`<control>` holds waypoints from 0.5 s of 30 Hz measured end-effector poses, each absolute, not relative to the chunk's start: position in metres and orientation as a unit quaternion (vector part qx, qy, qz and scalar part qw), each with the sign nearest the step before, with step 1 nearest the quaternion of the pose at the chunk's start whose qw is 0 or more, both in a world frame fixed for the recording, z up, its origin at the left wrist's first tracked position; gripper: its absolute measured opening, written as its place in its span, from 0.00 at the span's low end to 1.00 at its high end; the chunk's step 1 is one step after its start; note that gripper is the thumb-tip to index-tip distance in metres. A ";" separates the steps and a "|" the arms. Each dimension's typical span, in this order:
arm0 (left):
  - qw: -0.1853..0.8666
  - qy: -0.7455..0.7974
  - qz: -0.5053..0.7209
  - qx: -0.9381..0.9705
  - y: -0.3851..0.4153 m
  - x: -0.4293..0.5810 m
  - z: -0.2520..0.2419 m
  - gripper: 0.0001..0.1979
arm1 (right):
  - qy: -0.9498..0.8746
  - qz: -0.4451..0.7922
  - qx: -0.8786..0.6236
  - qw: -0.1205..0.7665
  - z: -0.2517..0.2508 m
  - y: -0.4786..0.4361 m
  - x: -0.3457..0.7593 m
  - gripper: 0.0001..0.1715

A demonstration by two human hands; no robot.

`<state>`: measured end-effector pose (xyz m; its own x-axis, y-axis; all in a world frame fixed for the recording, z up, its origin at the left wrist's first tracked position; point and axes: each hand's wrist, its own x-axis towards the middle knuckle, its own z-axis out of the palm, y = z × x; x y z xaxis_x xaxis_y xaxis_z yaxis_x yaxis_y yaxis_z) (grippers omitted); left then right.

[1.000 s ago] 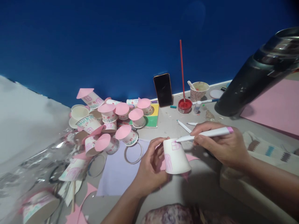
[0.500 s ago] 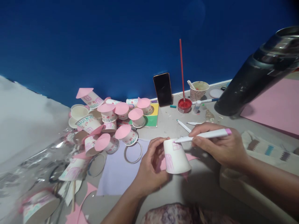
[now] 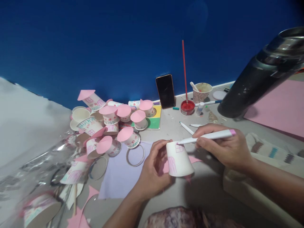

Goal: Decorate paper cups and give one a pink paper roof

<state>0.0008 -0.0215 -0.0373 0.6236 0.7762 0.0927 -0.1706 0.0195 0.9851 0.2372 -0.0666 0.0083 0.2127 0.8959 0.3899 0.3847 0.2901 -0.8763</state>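
Note:
Upside down in front of me is a white paper cup [image 3: 181, 163], with a pink door shape and a small pink window drawn on its side. My left hand [image 3: 154, 172] is closed around the cup's left side. Between the thumb and fingers of my right hand [image 3: 223, 147] is a white felt-tip pen [image 3: 209, 136] with a pink end. Its tip touches the cup near the window's top edge. Pink paper scraps [image 3: 196, 159] lie behind and under the cup, partly hidden by it.
Several decorated cups with pink paper roofs [image 3: 108, 110] crowd the left. A lilac sheet [image 3: 118, 180] and a tape ring [image 3: 135, 155] lie beside my left hand. At the back stand a phone [image 3: 165, 91], a red paint pot [image 3: 187, 108] and a paper cup [image 3: 202, 91]; a dark flask [image 3: 251, 76] leans right.
The pen has shifted very slightly at the top of the drawn window. Both hands and the cup stay almost where they were.

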 end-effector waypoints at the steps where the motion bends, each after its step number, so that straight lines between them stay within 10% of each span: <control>1: 0.676 0.250 0.355 0.596 -0.021 0.001 -0.038 0.38 | -0.571 0.232 -0.554 0.560 0.008 -0.066 0.238 0.05; 15: 0.759 0.277 0.335 0.485 -0.018 0.000 -0.027 0.37 | -0.532 0.301 -0.520 0.597 0.000 -0.062 0.246 0.08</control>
